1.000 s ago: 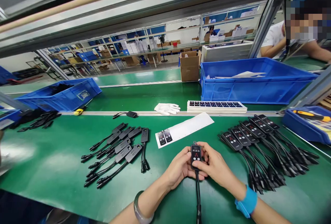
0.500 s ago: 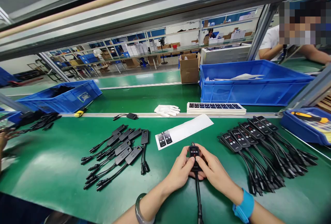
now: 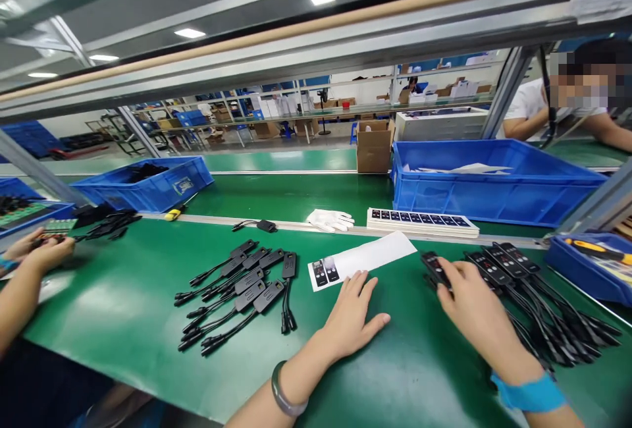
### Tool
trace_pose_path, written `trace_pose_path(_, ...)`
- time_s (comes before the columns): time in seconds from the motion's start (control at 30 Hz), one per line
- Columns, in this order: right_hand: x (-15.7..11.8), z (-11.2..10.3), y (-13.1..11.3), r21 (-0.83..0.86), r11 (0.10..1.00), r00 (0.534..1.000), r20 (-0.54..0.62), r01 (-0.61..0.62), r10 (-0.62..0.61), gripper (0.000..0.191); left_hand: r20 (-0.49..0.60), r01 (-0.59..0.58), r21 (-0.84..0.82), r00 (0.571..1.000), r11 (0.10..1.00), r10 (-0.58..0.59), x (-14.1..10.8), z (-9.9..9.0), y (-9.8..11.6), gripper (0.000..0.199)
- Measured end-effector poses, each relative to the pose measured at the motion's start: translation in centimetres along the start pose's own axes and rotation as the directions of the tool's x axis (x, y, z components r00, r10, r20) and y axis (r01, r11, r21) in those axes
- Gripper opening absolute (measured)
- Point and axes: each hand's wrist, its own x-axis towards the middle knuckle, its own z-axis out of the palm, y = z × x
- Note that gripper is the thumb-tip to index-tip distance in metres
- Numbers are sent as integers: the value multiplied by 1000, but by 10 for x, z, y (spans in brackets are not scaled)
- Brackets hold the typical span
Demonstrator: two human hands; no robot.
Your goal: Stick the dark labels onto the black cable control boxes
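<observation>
My left hand (image 3: 348, 316) is open, its spread fingers over the table at the lower edge of a white sticker sheet (image 3: 372, 258) that carries two dark labels. My right hand (image 3: 471, 306) grips a black cable controller (image 3: 433, 266) at the left end of a row of labelled controllers (image 3: 498, 265). Their black cables trail toward the lower right. Left of my hands lie several black controllers (image 3: 251, 295) with no labels showing, their short cables pointing to the lower left.
Behind the sheet are a white glove (image 3: 330, 220) and a stack of label sheets (image 3: 422, 222). Blue bins stand at the back left (image 3: 148, 184) and back right (image 3: 494, 184). A smaller blue tray (image 3: 587, 270) sits at the right edge. Another person's hands (image 3: 47, 247) work at far left.
Both hands held the controller in front of me; now my right hand has carried it right to the row. My left hand has let go and opened near the sticker sheet. The view has tilted up.
</observation>
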Motion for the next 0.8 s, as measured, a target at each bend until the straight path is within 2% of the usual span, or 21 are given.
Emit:
trace_pose_path(0.03,3,-3,11,-119,993,1000,-6,-23,22,40,10,15,58,1000,998,-15,1,0,-3,67)
trace_pose_path(0.1,12,-4,22,-220,974,999,-28,-51,46,41,17,37,126,999,991,-39,4,2,-9,72)
trace_pose_path(0.17,23,0,17,-149,989,1000,-14,-17,15,40,12,40,151,999,988,-42,7,5,-14,73)
trace_pose_path(0.23,38,12,-5,-19,997,995,52,81,-80,35,0,31,152,999,988,-32,9,8,-16,72)
trace_pose_path(0.33,62,41,-54,206,955,957,152,215,-249,30,-22,17,139,1000,990,-14,9,10,-16,71)
trace_pose_path(0.4,76,63,-86,325,918,935,188,230,-301,27,-31,10,146,1000,989,-5,9,8,-14,72)
trace_pose_path(0.47,86,83,-112,401,892,933,191,210,-306,22,-28,-2,165,1000,986,7,8,5,-12,73)
trace_pose_path(0.57,91,97,-139,478,861,946,163,174,-281,12,-9,-38,165,999,986,40,8,2,-12,74)
trace_pose_path(0.67,85,88,-152,555,814,957,102,170,-270,15,3,-93,85,996,992,93,7,3,-14,69)
trace_pose_path(0.73,78,72,-152,611,770,964,43,183,-263,16,-21,-91,-103,996,991,90,7,3,-15,64)
trace_pose_path(0.8,70,51,-145,659,729,972,-13,185,-235,17,-67,-38,-359,998,932,15,8,-1,-15,59)
